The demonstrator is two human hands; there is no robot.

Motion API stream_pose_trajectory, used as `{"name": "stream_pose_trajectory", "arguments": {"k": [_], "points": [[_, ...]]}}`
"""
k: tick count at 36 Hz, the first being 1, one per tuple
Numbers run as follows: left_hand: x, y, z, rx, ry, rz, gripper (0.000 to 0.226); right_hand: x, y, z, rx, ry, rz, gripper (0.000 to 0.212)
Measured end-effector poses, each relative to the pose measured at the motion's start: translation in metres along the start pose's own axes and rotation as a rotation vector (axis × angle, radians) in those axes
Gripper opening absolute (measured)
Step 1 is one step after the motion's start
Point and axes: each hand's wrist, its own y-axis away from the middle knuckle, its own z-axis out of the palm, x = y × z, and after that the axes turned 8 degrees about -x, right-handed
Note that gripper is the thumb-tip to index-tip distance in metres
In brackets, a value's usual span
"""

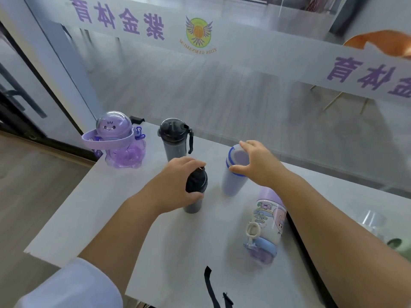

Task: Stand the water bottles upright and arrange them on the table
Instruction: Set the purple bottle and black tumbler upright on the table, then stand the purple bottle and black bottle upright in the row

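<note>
Black-capped bottle (195,192) is standing under my left hand (175,185), fingers wrapped round its top; my right hand (255,165) is gripping the pale blue-ringed bottle (233,174) upright mid-surface (111,218). Next I'm judging the cartoon bottle (266,227), lying flat, needs lifting.

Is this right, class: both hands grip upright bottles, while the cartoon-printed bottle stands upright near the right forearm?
Not quite. The head view shows the cartoon-printed bottle lying on its side, not upright. The rest holds: the left hand grips the dark bottle and the right hand the lavender bottle, both upright.
</note>
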Motion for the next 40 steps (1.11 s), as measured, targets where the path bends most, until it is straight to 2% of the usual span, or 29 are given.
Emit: {"name": "stream_pose_trajectory", "arguments": {"k": [8,17,21,26,30,34,40], "points": [[0.004,-0.001,0.006,0.051,-0.017,-0.033,0.062,0.003,0.001,0.002,-0.006,0.027,-0.035,0.082],[0.008,0.0,0.002,0.031,-0.057,-0.061,0.066,0.006,0.007,-0.001,0.014,0.01,-0.042,0.084],[0.013,0.006,-0.005,0.091,-0.103,-0.041,0.057,0.007,0.019,-0.01,0.11,-0.047,-0.04,0.071],[0.027,0.015,-0.017,0.175,-0.108,0.088,0.036,0.012,0.047,-0.016,0.243,-0.117,0.012,0.051],[0.045,0.021,-0.017,0.053,0.053,0.113,0.028,0.02,0.08,-0.01,0.322,-0.167,0.109,0.041],[0.059,0.023,-0.002,-0.112,0.001,0.175,0.031,0.029,0.117,0.003,0.333,-0.2,0.205,0.035],[0.066,0.016,0.036,-0.318,-0.066,0.177,0.034,0.052,0.169,0.039,0.3,-0.22,0.387,0.03]]}}
